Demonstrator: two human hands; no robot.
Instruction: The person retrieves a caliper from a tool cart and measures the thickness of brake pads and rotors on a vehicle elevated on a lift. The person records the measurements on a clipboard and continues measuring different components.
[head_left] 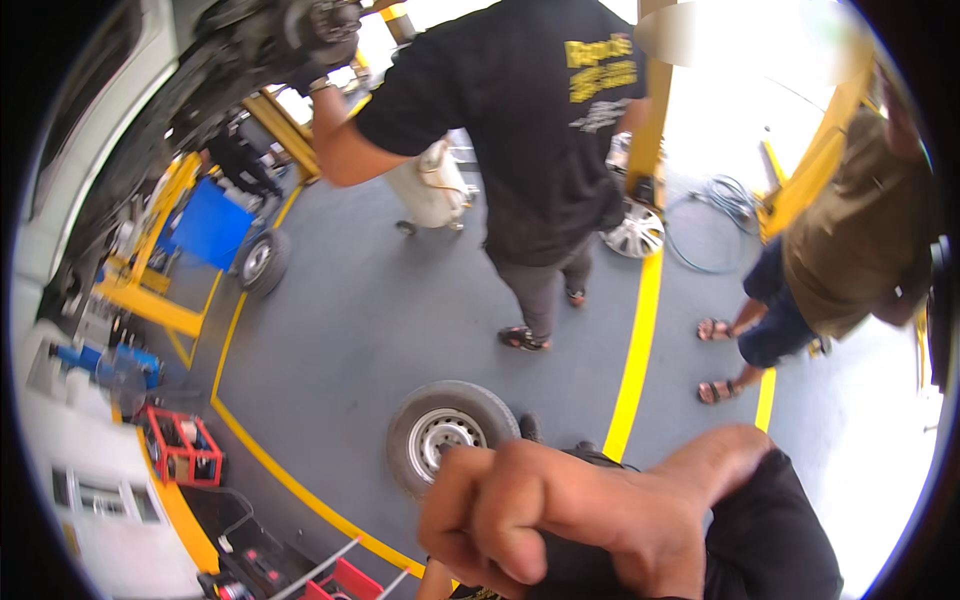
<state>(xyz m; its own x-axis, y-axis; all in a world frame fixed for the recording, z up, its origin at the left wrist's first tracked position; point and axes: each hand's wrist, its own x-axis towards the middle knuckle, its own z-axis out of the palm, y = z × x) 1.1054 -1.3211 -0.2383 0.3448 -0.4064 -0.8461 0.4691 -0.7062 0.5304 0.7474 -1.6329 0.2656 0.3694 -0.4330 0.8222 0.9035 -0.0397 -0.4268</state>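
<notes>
Right hand (pixel 575 510) curled near the camera, wheel (pixel 440 425) lying beyond it

The fingers of what appears to be the right hand bend inward; whether the grip is clenched on anything, I cannot tell. The left hand is out of view. Just past the knuckles, the wheel lies flat on the grey floor (pixel 330 340), its lower edge hidden by the hand. Farther out, a co-worker in a black T-shirt (pixel 545 130) stands with an arm raised to the underside of a vehicle (pixel 110 140). A white wheeled tank (pixel 425 190) stands nearby. To the right, a silver wheel cover (pixel 637 232) and a coiled hose (pixel 738 200) lie near a person in a brown shirt (pixel 860 225). Far left, a second wheel (pixel 263 262) stands beside a blue panel (pixel 210 225).
</notes>
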